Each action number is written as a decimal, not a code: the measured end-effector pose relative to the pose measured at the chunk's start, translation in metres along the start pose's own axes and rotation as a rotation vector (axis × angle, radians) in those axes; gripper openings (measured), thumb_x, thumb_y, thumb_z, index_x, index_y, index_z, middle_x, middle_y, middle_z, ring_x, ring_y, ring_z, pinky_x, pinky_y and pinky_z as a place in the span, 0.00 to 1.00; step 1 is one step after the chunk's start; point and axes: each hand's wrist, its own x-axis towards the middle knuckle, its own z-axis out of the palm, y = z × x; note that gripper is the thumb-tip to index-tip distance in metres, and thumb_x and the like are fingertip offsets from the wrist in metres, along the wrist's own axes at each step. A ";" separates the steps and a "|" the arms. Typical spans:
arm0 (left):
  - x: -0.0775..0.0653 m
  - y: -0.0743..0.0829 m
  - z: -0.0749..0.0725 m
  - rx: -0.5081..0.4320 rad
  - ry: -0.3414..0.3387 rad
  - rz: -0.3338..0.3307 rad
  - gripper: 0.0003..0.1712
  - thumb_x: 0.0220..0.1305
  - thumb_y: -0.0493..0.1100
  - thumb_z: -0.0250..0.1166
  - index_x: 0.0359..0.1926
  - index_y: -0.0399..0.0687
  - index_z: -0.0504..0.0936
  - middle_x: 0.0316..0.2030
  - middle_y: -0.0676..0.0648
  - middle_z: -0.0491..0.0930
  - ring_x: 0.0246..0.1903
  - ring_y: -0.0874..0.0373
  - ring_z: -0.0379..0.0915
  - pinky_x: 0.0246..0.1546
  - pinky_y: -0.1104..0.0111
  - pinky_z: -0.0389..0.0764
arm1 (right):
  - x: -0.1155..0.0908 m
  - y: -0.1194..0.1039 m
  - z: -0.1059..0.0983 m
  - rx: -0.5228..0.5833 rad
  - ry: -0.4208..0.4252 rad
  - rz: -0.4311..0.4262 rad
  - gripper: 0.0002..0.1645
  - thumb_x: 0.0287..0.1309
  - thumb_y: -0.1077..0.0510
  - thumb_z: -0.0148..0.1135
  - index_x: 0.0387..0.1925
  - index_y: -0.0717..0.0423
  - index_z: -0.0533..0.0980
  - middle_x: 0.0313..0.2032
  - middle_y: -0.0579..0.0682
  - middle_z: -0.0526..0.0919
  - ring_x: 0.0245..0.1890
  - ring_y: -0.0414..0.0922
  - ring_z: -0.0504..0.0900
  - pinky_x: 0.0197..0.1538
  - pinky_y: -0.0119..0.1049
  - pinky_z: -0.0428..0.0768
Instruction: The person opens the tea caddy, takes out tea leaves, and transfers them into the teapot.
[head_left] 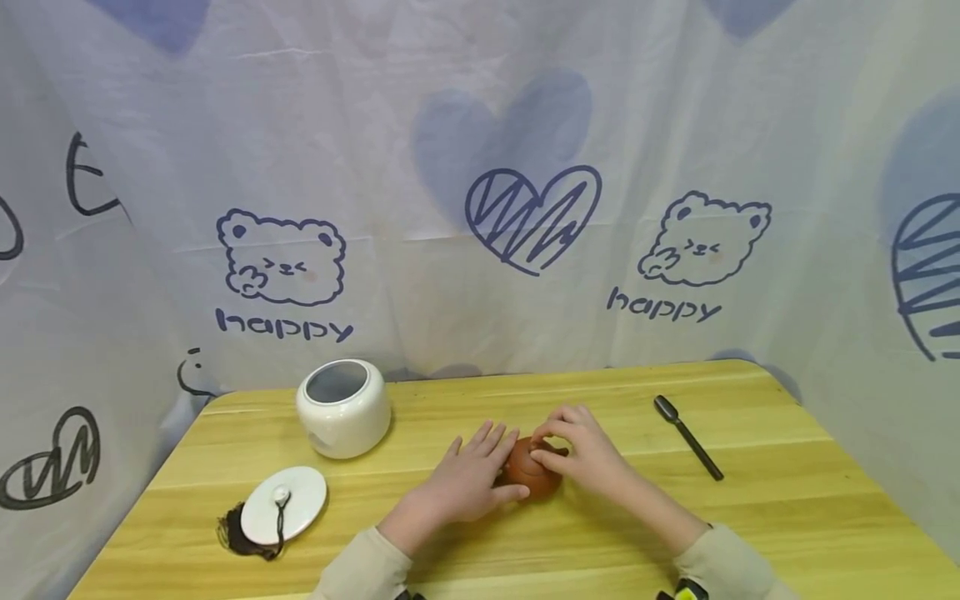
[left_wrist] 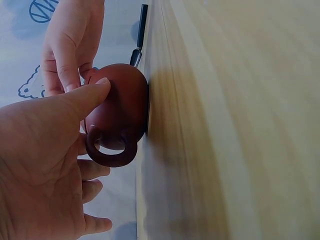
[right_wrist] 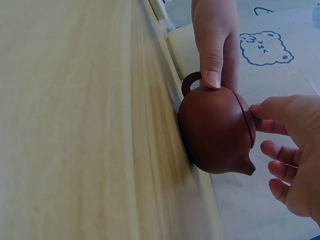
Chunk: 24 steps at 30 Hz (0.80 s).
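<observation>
A small reddish-brown clay teapot (head_left: 529, 471) stands upright on the table, its lid seated on top. My right hand (head_left: 588, 454) pinches the lid's knob between thumb and forefinger, the other fingers loosely bent. On the handle side, my left hand (head_left: 474, 475) lies against the pot with fingers stretched and its thumb touching the body. The ring-shaped handle (left_wrist: 112, 159) hangs free below that thumb in the left wrist view. In the right wrist view the short spout (right_wrist: 245, 165) points away from the left hand.
At the back left is a white ceramic jar (head_left: 345, 421), uncovered. A white round lid (head_left: 288, 504) with a dark tassel (head_left: 238, 533) lies in front of it. To the right rests a dark scoop (head_left: 690, 437) on the wooden table (head_left: 795, 533). Printed cloth (head_left: 405, 300) hangs behind.
</observation>
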 end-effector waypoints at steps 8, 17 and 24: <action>0.003 -0.002 -0.001 0.004 0.005 -0.010 0.46 0.66 0.69 0.53 0.77 0.55 0.51 0.77 0.43 0.50 0.77 0.47 0.40 0.72 0.39 0.52 | 0.001 0.001 -0.001 -0.013 0.006 -0.026 0.05 0.54 0.53 0.71 0.34 0.44 0.83 0.36 0.46 0.78 0.39 0.40 0.66 0.40 0.33 0.69; -0.003 -0.008 -0.005 0.022 0.022 0.010 0.43 0.66 0.67 0.54 0.75 0.56 0.56 0.76 0.44 0.52 0.77 0.47 0.40 0.72 0.39 0.52 | 0.001 0.000 -0.005 -0.022 -0.029 -0.005 0.08 0.54 0.50 0.71 0.37 0.44 0.83 0.38 0.47 0.78 0.40 0.40 0.67 0.42 0.34 0.69; -0.020 -0.013 -0.018 0.075 0.057 0.062 0.41 0.66 0.67 0.55 0.74 0.56 0.60 0.75 0.45 0.55 0.77 0.47 0.43 0.72 0.39 0.51 | 0.001 -0.007 -0.018 -0.031 0.002 0.017 0.12 0.54 0.51 0.71 0.39 0.48 0.82 0.39 0.46 0.78 0.45 0.43 0.70 0.48 0.41 0.74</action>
